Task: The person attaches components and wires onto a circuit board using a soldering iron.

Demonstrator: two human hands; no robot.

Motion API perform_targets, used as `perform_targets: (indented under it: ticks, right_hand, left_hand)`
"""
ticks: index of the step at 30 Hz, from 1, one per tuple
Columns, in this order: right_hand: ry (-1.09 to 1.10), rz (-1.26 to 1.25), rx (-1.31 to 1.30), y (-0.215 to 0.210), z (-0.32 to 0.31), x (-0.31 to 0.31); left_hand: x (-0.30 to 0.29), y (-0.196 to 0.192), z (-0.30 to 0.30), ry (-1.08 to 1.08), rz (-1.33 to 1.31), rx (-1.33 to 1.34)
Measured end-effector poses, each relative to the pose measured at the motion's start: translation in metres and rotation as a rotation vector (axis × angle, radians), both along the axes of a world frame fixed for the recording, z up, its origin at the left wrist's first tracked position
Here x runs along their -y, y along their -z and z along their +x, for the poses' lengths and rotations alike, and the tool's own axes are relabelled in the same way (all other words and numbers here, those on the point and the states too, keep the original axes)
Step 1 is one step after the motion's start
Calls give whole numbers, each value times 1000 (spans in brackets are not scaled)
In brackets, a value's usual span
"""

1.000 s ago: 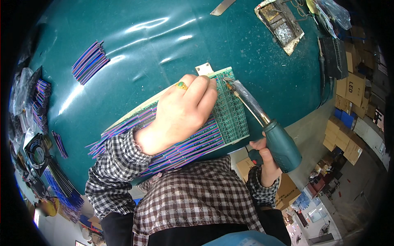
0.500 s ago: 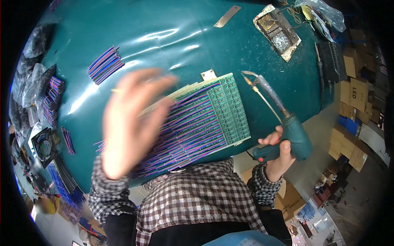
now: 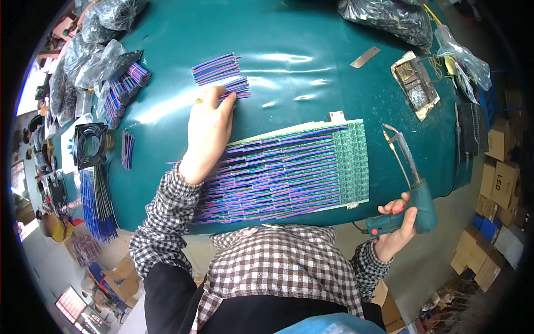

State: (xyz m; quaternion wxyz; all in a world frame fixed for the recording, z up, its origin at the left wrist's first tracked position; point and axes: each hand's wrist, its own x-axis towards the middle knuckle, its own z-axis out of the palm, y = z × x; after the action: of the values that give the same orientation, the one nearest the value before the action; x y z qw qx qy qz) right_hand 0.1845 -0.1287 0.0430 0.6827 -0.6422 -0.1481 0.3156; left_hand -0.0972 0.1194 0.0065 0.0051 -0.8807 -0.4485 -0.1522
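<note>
My left hand (image 3: 208, 131) reaches to the near end of a bundle of short multicoloured wires (image 3: 218, 68) lying on the table. Its fingers are bent and pressed onto the closest wires, and the fingertips are partly hidden. In front of me lies a green circuit board panel (image 3: 353, 161), with many rows of blue, red and black wires (image 3: 272, 172) laid across it. My right hand (image 3: 397, 222) is closed around the handle of a green soldering gun (image 3: 424, 209). Its tip, with a thin wire-feed tube beside it, points up and away, to the right of the panel.
A dirty solder stand (image 3: 416, 86) and a flat metal strip (image 3: 365, 57) lie at the far right. On the left are a small black fan (image 3: 90, 146), tied wire bundles (image 3: 122, 94) and plastic bags (image 3: 103, 61). Cardboard boxes (image 3: 500, 183) stand beyond the table's right edge.
My left hand has moved from above the panel to the wire bundle farther away. The view has shifted left; my right hand still holds the soldering gun.
</note>
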Motion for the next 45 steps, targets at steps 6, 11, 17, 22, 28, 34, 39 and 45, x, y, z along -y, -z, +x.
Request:
perform_targets:
  ticks: [6, 11, 17, 22, 28, 34, 39, 45]
  right_hand:
    - [3, 9, 18, 0, 0, 1]
    - [10, -4, 23, -3, -3, 2]
    - [13, 45, -20, -2, 1, 4]
    - [2, 27, -31, 0, 1, 1]
    - [8, -22, 3, -3, 4, 6]
    - [-22, -43, 5, -8, 8, -1]
    - [-10, -52, 1, -12, 3, 0]
    - [14, -77, -15, -13, 4, 4]
  left_hand:
    - [-30, 3, -9, 74, -260, 183]
    - [-42, -3, -12, 93, -529, 205]
    - [-37, -2, -8, 219, -320, 30]
    - [-31, -1, -10, 228, -129, -64]
    - [-22, -45, -10, 2, -271, 254]
    - [28, -79, 89, 397, -248, 291]
    - [53, -29, 124, 540, -244, 103]
    - [59, -17, 126, 503, -217, 191]
